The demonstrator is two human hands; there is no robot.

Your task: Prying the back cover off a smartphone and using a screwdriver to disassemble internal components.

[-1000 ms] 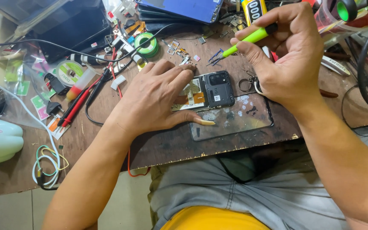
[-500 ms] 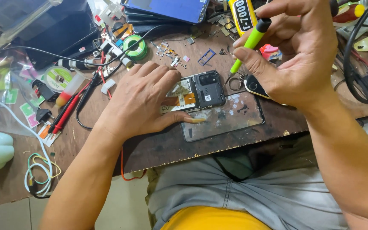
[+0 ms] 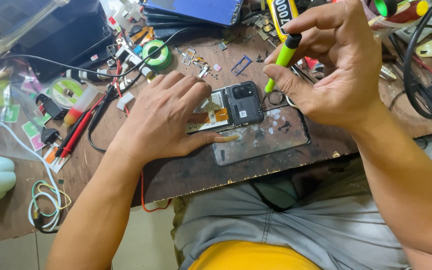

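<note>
The left hand (image 3: 168,117) is pressing flat on the opened phone (image 3: 228,107) lying on the worktop (image 3: 186,172); the right hand (image 3: 338,70) is pinching a green screwdriver (image 3: 281,60) at its edge. Back cover is off, inner plates remaining.

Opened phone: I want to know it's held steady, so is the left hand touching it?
Touching. The head view shows the left hand lying flat on the opened phone, fingers covering its left part.

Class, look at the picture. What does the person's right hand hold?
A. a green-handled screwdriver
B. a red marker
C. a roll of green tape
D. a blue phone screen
A: the right hand pinches a green-handled screwdriver, its tip down beside the opened phone under the left hand.
</note>
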